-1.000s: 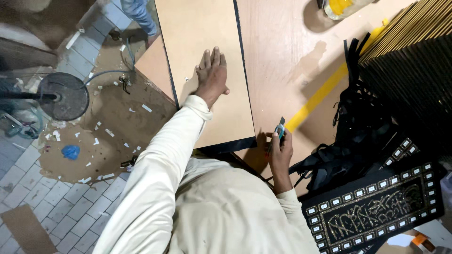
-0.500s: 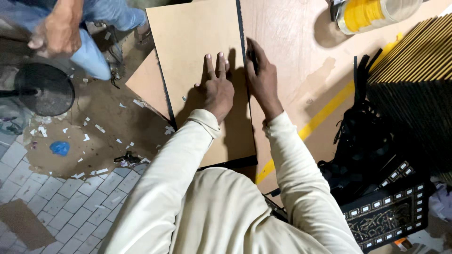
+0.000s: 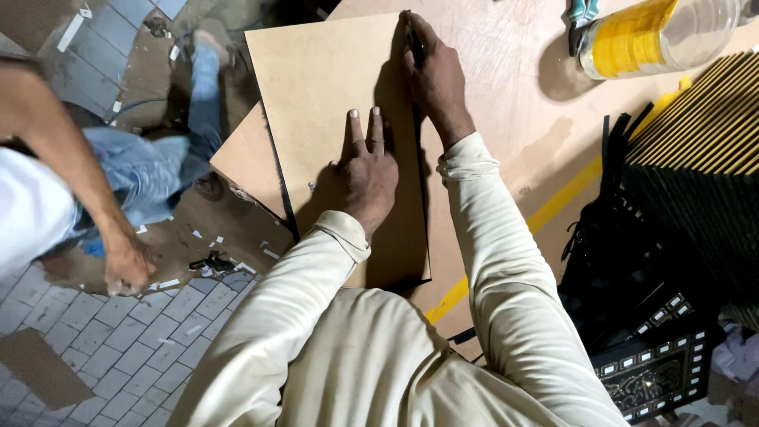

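While the left hand point(image 3: 366, 175) presses flat and open on a tan board point(image 3: 336, 119) overhanging the desk's point(image 3: 506, 95) left edge, the right hand point(image 3: 433, 75) grips a dark blade point(image 3: 412, 41) along the board's far right edge.

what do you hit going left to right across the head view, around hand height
co-worker's hand → left hand flat on the board → right hand at the board's right edge → yellow tape roll → stack of dark frames
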